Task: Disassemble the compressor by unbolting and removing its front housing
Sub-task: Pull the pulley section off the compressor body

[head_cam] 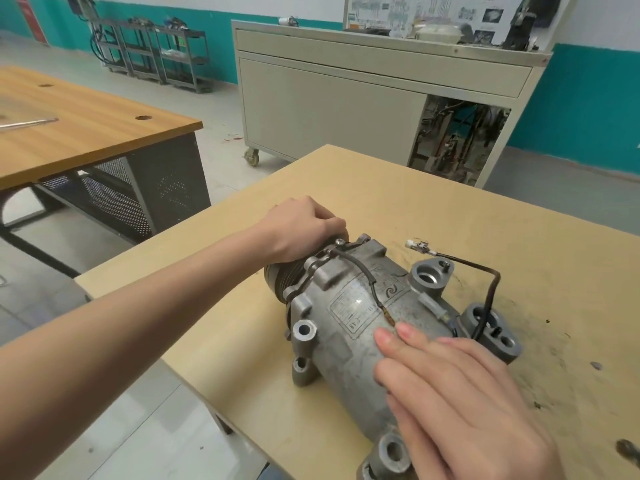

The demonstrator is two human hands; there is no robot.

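Both hands on the compressor, no bolt out yet.

Nearest us, the right hand point(460, 393) lies flat, fingers straight, pressing down on the compressor point(349, 327), which rests on its side on the tan table point(381, 188). Further along, the left hand point(301, 230) curls its fingers over the pulley point(277, 278) at the front end, gripping it. No tool in either hand and the front housing looks fully seated, so I'd say all the unbolting is left. A black wire point(485, 282) trails beyond, with a grey cabinet point(346, 98) behind.
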